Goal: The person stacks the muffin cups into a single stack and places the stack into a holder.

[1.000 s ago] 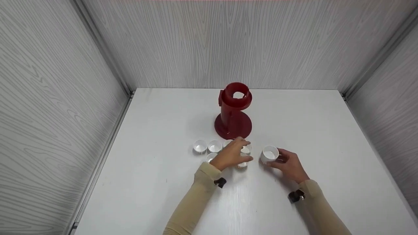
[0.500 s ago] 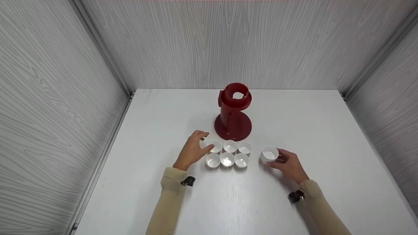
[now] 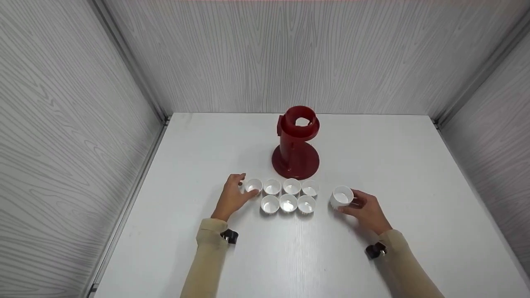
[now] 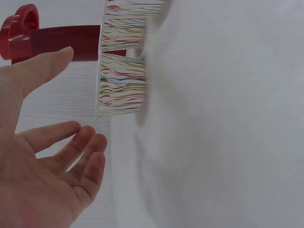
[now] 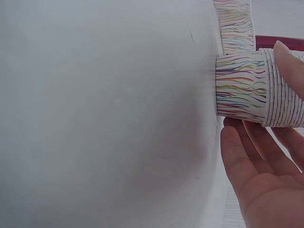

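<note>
White table (image 3: 207, 136), smooth and flat, boxed in on three sides. Grey walls (image 3: 265, 54) with wavy wood lines at the back, left and right, with thin metal strips (image 3: 136, 78) in the corners. Soft, even light everywhere, hardly any shadows.

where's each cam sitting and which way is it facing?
Head: above, looking forward-down at table, both hands, sleeves, red stand.
Left wrist: at table level, facing left hand and nearest paper cup.
Right wrist: facing right hand on cup stack.
Shared: both wrist views show the red stand and streaked cups.
</note>
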`<state>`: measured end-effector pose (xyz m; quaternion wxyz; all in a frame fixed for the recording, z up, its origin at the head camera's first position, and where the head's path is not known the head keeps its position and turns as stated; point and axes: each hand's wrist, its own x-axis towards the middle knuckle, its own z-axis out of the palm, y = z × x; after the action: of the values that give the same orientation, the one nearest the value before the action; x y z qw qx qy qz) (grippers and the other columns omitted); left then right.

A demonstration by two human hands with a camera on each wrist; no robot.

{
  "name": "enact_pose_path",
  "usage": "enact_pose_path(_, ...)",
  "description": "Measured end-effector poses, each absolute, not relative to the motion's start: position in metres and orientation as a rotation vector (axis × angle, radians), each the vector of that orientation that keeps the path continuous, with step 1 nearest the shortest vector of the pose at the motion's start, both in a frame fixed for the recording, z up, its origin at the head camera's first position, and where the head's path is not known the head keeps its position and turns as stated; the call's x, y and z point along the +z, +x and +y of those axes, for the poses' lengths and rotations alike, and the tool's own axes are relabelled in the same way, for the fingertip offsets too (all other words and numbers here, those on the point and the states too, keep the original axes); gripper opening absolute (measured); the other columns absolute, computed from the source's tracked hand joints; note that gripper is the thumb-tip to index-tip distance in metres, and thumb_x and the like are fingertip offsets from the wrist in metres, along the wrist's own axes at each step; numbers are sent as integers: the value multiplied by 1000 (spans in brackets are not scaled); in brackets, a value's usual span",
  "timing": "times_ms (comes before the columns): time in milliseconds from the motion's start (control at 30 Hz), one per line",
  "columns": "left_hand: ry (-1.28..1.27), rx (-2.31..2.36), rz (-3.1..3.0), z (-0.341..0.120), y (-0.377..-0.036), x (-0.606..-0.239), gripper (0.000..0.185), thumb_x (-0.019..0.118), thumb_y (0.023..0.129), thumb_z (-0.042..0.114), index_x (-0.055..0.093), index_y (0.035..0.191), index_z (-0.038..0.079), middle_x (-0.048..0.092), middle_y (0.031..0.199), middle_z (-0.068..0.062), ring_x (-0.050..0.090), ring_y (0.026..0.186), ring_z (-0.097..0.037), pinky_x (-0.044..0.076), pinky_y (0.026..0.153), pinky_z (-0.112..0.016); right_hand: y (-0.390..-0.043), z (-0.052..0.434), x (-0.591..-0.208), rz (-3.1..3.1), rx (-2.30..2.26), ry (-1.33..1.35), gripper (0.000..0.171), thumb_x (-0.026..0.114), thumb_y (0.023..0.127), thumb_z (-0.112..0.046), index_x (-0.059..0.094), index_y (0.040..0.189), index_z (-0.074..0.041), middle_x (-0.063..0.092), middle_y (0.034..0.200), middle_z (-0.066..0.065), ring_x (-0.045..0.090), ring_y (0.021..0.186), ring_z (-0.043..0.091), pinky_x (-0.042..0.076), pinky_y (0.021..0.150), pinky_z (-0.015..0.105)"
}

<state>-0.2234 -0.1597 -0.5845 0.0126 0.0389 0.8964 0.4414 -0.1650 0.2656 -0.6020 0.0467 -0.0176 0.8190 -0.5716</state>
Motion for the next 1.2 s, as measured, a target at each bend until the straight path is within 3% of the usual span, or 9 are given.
enact_pose_path(300,58,1409,2759,-154,-225,-596,82,87,82,33,51,145,-5,56,138,-20,57,126,-34,48,109,-47,-165,266,-604,2496,-1731,-23,71,92,77,-25,63,140,-12,69,135,11,70,116,15,56,95,19)
enact_pose_path(600,80,1425,2774,-152,-225,-601,67,87,83,27,60,135,-3,62,127,-19,60,118,-31,49,106,-46,-164,266,-601,2491,-1733,-58,70,91,79,-23,61,142,-10,67,137,14,70,118,21,56,94,18)
enact_pose_path(833,63,1440,2769,-151,-227,-601,60,87,83,23,63,131,-3,64,124,-19,62,116,-32,50,106,-47,-165,267,-602,2501,-1738,-57,70,90,79,-21,62,141,-9,67,137,15,71,114,12,55,94,18)
enact_pose_path(1200,78,1469,2778,-151,-225,-600,57,87,81,22,65,127,-4,65,120,-19,63,113,-31,51,103,-47,-165,267,-602,2509,-1713,-62,70,91,79,-22,61,142,-9,67,137,14,70,121,29,55,94,17)
